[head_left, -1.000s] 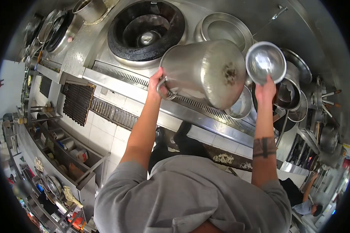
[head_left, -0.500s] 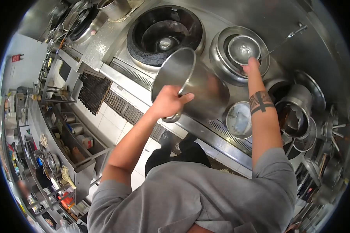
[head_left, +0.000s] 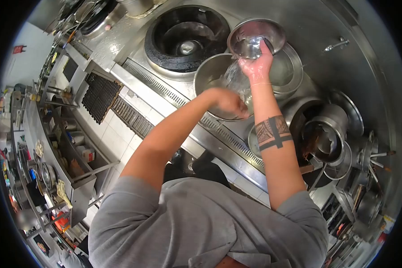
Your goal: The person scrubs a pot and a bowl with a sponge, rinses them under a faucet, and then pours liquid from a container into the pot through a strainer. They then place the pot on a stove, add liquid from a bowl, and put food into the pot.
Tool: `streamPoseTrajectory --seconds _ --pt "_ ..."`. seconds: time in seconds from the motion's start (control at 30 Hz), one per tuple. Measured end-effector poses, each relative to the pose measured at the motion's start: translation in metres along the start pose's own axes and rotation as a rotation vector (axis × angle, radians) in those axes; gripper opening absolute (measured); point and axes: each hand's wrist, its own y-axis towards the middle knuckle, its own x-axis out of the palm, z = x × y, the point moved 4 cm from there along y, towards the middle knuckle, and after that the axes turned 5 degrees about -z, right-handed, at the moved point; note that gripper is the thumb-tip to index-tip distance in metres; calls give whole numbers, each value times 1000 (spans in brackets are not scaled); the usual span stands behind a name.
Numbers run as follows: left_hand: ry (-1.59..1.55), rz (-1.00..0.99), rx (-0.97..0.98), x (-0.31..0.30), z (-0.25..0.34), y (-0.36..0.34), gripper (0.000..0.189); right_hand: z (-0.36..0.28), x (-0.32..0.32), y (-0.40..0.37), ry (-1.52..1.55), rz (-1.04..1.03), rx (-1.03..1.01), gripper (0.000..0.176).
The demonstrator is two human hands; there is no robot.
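My right hand [head_left: 257,63] grips a metal bowl [head_left: 277,30] by its rim, thumb over the edge. The bowl is tilted, and water [head_left: 236,77] pours from it into a large steel pot [head_left: 203,77]. Over the near side of that pot is my left hand [head_left: 229,102], smeared by motion, so its fingers do not read clearly. Behind my right wrist stands a wide metal basin [head_left: 295,67] with water in it. A smaller pan [head_left: 253,144] is partly hidden under my right forearm.
A black-rimmed wok burner [head_left: 154,51] lies beyond the pot. The wall tap [head_left: 337,45] is at the back right. Pots and a strainer [head_left: 339,166] crowd the right side. A slotted drain [head_left: 230,140] runs along the counter's front, with shelving [head_left: 82,163] to the left.
My right hand has raised the bowl out of the basin and tipped it, so water pours. The steel pot, earlier held tilted by my left hand, is now more upright beneath the bowl.
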Motion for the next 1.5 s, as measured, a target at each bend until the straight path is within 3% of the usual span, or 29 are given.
streamPoseTrajectory --seconds 0.03,0.07,0.1,0.13,0.17,0.23,0.27,0.33,0.37,0.47,0.53,0.57,0.63,0.67,0.73,0.87,0.93,0.97,1.0,1.03,1.07,1.1,1.17,1.2,1.3,1.5 --pt "-174 -64 -255 -18 -12 2 52 10 1 4 2 -5 15 45" --pt "-437 43 -222 -20 -58 20 47 15 -1 7 -86 -41 -43 42" --pt "-768 265 -323 -24 -94 35 38 18 -2 8 -175 -76 -105 39" --pt "-817 514 -386 -45 -88 26 32 18 2 8 -192 -146 -111 33" --pt "-620 553 -576 -60 -106 28 29 14 5 5 -193 -148 -102 33" --pt "387 617 -586 -88 -88 24 30 -16 12 -7 -535 -183 -385 33" --pt "389 612 -580 -87 -80 24 30 -35 5 -4 -537 -99 -451 33" --pt "-247 720 -632 -73 -63 24 41 -78 -18 -3 -608 151 -611 32" --pt "-194 633 -535 -65 -48 31 46 -97 -29 -10 -708 321 -675 33" --pt "-141 461 -276 -13 14 31 60 -140 -73 -13 -680 491 -603 40" --pt "-60 416 -247 28 60 13 52 -143 -93 -14 -565 509 -290 48" --pt "-62 416 -246 36 62 12 52 -145 -95 -18 -567 510 -290 48" --pt "72 372 -372 46 61 7 39 -134 -87 -35 -927 362 -136 56" --pt "79 382 -378 47 62 3 39 -128 -79 -56 -1120 190 -109 52" --pt "147 398 -387 40 63 -11 28 -113 -79 -96 -1238 89 -116 45" --pt "55 673 -459 -35 102 -81 22 -91 -142 -155 -1231 191 -242 42" --pt "4 856 -358 -60 103 -111 23 -80 -149 -188 -1259 170 -282 45" --pt "8 886 -379 -69 95 -127 23 -71 -125 -210 -1497 175 -336 49" --pt "-189 968 -354 -77 82 -145 27 -71 -114 -223 -1526 202 -313 51" --pt "-387 1044 -318 -85 70 -160 33 -74 -115 -229 -1176 62 -369 53" --pt "-673 1101 -231 -80 39 -159 39 -71 -99 -240 -1130 8 -397 51" --pt "-669 1122 -229 -73 17 -158 39 -69 -76 -249 -1083 -46 -429 49" --pt "-1103 1155 -38 -59 -26 -154 35 -83 -56 -245 -1339 40 -535 49" --pt "-1235 1151 -62 -46 -45 -148 30 -84 -33 -246 -1499 58 -499 52" --pt "-1521 1241 33 -10 -61 -140 28 -91 -5 -226 -1546 -7 -477 47" --pt "-1867 1121 143 30 -85 -123 33 -44 80 -231 -1939 -159 -648 39"
